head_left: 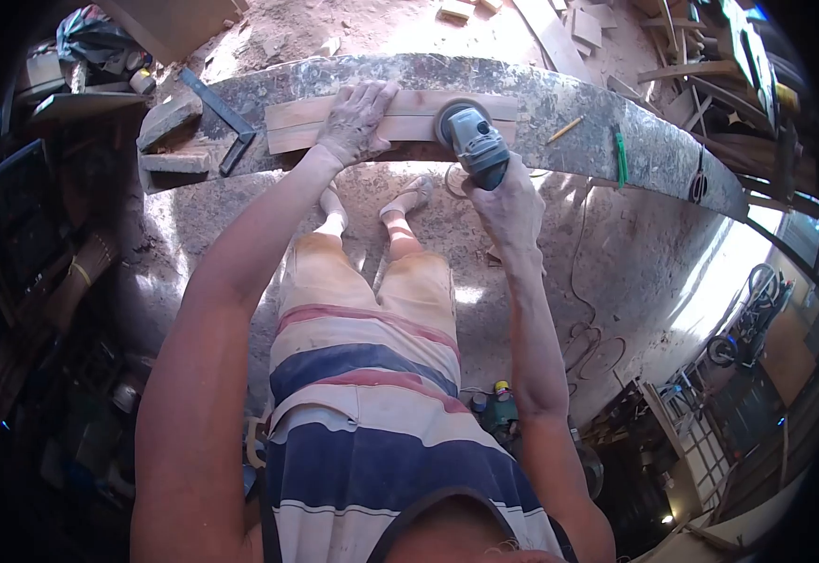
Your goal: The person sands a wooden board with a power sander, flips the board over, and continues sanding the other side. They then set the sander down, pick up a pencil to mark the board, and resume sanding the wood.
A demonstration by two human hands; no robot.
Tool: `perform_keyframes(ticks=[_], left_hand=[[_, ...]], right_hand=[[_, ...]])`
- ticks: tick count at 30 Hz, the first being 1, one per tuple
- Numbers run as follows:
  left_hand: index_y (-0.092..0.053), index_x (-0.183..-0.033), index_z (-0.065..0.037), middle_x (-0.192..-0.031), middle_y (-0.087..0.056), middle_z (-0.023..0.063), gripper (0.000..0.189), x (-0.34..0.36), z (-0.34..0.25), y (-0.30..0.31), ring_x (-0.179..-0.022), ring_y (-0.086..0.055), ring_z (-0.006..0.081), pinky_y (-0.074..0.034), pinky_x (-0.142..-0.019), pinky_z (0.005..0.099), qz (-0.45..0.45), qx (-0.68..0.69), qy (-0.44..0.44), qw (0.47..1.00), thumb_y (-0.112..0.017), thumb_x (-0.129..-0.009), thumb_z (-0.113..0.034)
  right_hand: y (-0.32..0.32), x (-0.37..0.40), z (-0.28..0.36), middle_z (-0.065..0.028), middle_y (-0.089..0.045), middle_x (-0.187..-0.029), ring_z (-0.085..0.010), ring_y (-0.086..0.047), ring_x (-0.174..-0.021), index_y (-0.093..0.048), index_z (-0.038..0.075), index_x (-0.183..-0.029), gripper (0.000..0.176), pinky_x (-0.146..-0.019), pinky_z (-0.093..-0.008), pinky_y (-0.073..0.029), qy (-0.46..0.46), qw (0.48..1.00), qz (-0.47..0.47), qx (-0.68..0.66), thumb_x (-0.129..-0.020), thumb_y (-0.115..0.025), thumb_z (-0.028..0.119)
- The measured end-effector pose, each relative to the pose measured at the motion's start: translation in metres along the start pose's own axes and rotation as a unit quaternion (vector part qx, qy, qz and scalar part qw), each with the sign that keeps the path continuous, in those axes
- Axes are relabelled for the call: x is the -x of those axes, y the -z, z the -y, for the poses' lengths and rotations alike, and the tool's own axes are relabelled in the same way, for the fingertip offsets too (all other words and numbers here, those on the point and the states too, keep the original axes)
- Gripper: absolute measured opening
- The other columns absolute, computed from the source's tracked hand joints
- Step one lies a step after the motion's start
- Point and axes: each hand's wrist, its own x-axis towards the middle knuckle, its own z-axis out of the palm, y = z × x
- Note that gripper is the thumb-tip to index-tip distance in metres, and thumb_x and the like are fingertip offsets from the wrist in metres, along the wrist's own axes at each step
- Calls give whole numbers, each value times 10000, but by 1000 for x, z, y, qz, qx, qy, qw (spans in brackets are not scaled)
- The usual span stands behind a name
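Note:
A pale wooden board point(414, 120) with a lengthwise line along it lies on the paint-spotted bench point(578, 89). Across its left half rests my left hand point(358, 117), fingers stretched out and pressed flat on the wood. My right hand point(506, 199) is wrapped round the body of a grey-green angle grinder point(477, 143). The grinder's round disc sits over the board's right part, its underside hidden. To the right of the disc, a yellow pencil point(564, 129) lies on the bench.
A metal try square point(220, 105) and rough blocks point(175, 118) lie at the bench's left end. A green tied item point(621, 159) and dark-handled scissors point(698, 185) are at the right front edge. A cord point(576, 272) trails across the floor. Wood scraps point(586, 28) lie beyond the bench.

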Motion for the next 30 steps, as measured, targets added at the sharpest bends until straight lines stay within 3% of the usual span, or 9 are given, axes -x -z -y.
perform_keyframes(ticks=[7, 14, 21, 28, 30], left_hand=[[-446, -1664, -112, -1504, -611, 110, 1161, 0, 2, 0, -1443, -584, 298, -450, -1200, 482, 2, 18, 4, 1000, -966, -650, -334], [-451, -1653, -110, -1527, -606, 119, 1116, 0, 0, 4, -1449, -580, 306, -445, -1204, 486, 8, 12, -4, 1000, -954, -688, -358], [-462, -1644, -112, -1511, -620, 114, 1111, 1, 0, 0, -1436, -593, 303, -452, -1192, 484, 9, -1, 3, 1000, -966, -694, -391], [-460, -1647, -117, -1491, -627, 103, 1146, 0, 1, -4, -1424, -611, 301, -468, -1179, 481, -3, 0, 0, 1000, -987, -661, -368], [-459, -1647, -116, -1491, -626, 102, 1153, 0, 2, -2, -1428, -611, 304, -470, -1179, 480, 3, -5, 3, 1000, -989, -653, -362]], right_hand=[[9, 0, -8, -242, -804, -1173, -491, -792, -1068, -676, 50, -1309, 590, -942, -578, -613, -89, 996, 0, -4, -868, -892, 377], [1, -1, 6, -244, -796, -1188, -480, -789, -1096, -673, 56, -1285, 590, -942, -573, -614, 5, 1000, 15, 25, -870, -895, 412], [14, -6, -13, -255, -818, -1085, -476, -806, -1057, -663, 18, -1262, 595, -942, -569, -615, -116, 993, 2, -7, -877, -878, 418], [4, -14, -1, -250, -795, -1128, -474, -792, -1056, -659, 27, -1247, 593, -935, -571, -610, 5, 1000, 6, -10, -875, -883, 431], [10, -18, -7, -248, -795, -1137, -474, -792, -1059, -661, 28, -1250, 600, -935, -571, -610, -31, 999, 7, -21, -866, -888, 430]])
